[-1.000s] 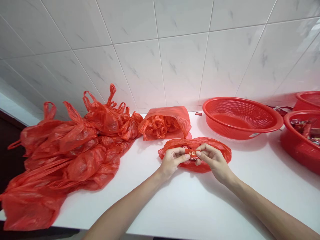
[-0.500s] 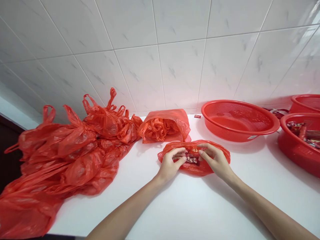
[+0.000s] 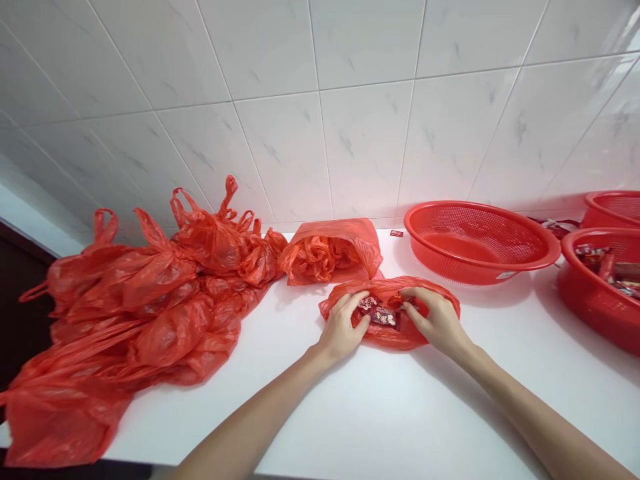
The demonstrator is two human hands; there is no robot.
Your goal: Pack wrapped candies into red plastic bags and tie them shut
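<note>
1. Judged done: a heap of filled red bags (image 3: pixel 165 293) lay on the bench (image 3: pixel 300 413) at left, several with necks gathered and handle loops standing up.
2. Judged part-done: one open red bag (image 3: pixel 395 341) lay in front of the person, mouth gaping and untied, with a dark red packet (image 3: pixel 384 317) and a second packet (image 3: pixel 369 304) inside it.
3. Judged left: that bag was unclosed; loose packets (image 3: pixel 607 263) remained in the round basket (image 3: pixel 595 307) at right, and crumpled red bags (image 3: pixel 320 259) filled the mouth of a larger bag (image 3: pixel 345 230) behind.
4. Left hand (image 3: pixel 340 330): at the near left of the bag's mouth, fingers curved, thumb parted from them, the second packet showing in the gap; no firm grip seen.
5. Right hand (image 3: pixel 435 320): thumb and forefinger close together over the right of the mouth, on something red. Possibly bag film, possibly a wrapper; could not tell.
6. Writing: pale characters on both packets, too small to read. White label (image 3: pixel 506 275) on the perforated basket (image 3: pixel 450 257) and pale print on a small red piece (image 3: pixel 397 233) near the wall, neither legible. No brand identified.
</note>
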